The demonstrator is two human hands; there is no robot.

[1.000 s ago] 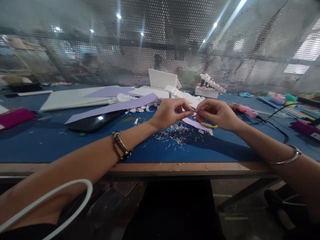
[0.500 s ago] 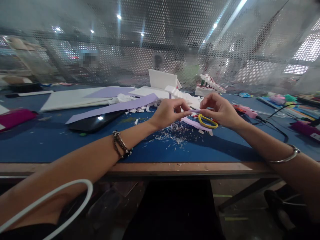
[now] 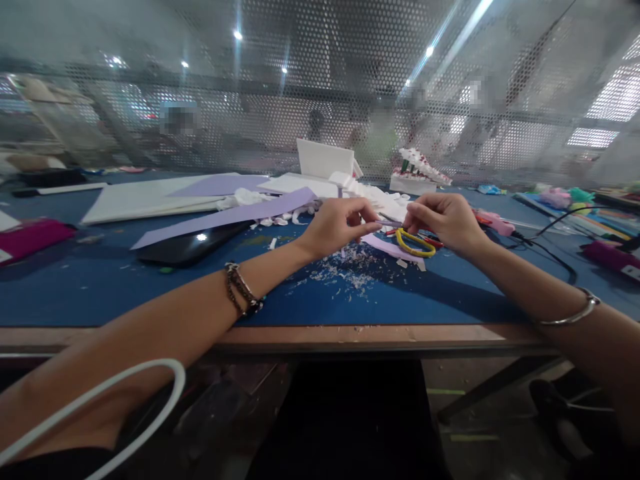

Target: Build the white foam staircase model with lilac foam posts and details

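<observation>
My left hand (image 3: 340, 227) is closed in a pinch on one end of a thin lilac paper strip (image 3: 389, 223) held above the table. My right hand (image 3: 445, 219) is closed too, fingertips together at the strip's right end; its exact grip is hard to make out. Below the hands lie yellow-handled scissors (image 3: 417, 244) and a curved lilac paper piece (image 3: 387, 247). Tiny paper snippets (image 3: 355, 277) are scattered under them on the blue table (image 3: 290, 300).
A long lilac strip (image 3: 225, 219) rests across a black phone (image 3: 193, 248). White sheets (image 3: 150, 193) and curled white pieces spread behind. A pink glue gun (image 3: 495, 223) with a black cable (image 3: 555, 257) lies right; a white-flowered model (image 3: 420, 170) stands at the back.
My right hand has shifted slightly right and turned, its fingers drawing further along the lilac strip away from my left hand. My left hand stays almost still.
</observation>
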